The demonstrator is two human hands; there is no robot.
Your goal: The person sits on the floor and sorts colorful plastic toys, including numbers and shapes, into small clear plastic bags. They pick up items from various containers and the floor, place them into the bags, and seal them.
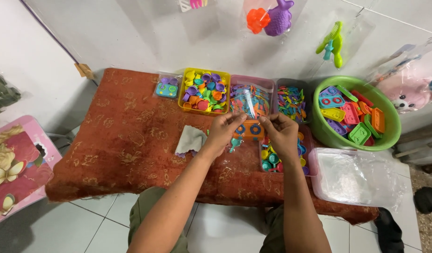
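Note:
My left hand [222, 132] and my right hand [282, 134] are raised over a red patterned table [127, 140], together pinching the top of a small clear plastic bag [249, 108]. An orange toy tray with two blue rings [248, 129] shows between my hands, seemingly in the bag. A small teal plastic piece [233, 143] hangs just below my left hand. A grey cloth [190, 140] lies to the left of my left wrist.
A yellow box of small plastic cups [204, 91], a pink box [251, 97], a clear box of small utensils [291, 100] and a green basin of toy trays [354, 114] line the back. A tub of clear bags [354, 177] sits right. Packed toys hang on the wall.

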